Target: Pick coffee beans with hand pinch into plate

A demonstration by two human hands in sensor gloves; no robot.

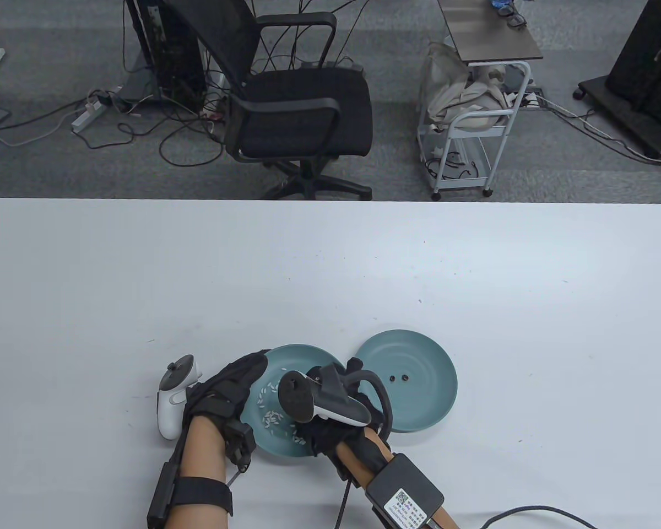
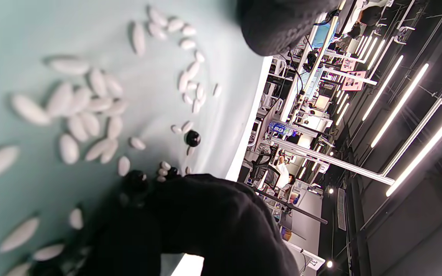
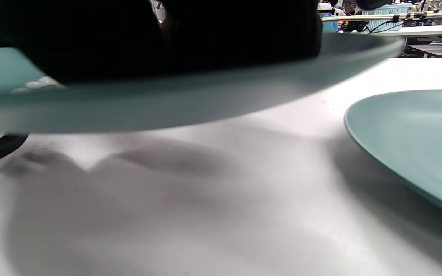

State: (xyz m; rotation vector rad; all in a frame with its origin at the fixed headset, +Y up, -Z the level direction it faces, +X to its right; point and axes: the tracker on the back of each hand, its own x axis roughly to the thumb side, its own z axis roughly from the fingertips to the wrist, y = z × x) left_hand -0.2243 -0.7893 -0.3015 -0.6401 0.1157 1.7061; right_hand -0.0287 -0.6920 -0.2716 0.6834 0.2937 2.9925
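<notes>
1. Two coffee beans (image 1: 397, 378) already lie in the plate (image 1: 418, 408) just right of the right hand (image 1: 330, 424).
2. More dark beans (image 2: 192, 138) sit among white grains (image 2: 86, 115) in the other plate (image 1: 286, 443), under both hands.
3. The right hand reaches into that plate; I cannot tell whether it pinches a bean.
4. The left hand (image 1: 226, 391) rests with straight fingers on its rim.
5. Most picking seems left to do.

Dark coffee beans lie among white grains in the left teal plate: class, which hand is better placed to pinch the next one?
Right hand, probably: it hovers over the left teal plate, beside the empty-sided right teal plate holding two dark coffee beans. The left hand rests at the rim.
</notes>
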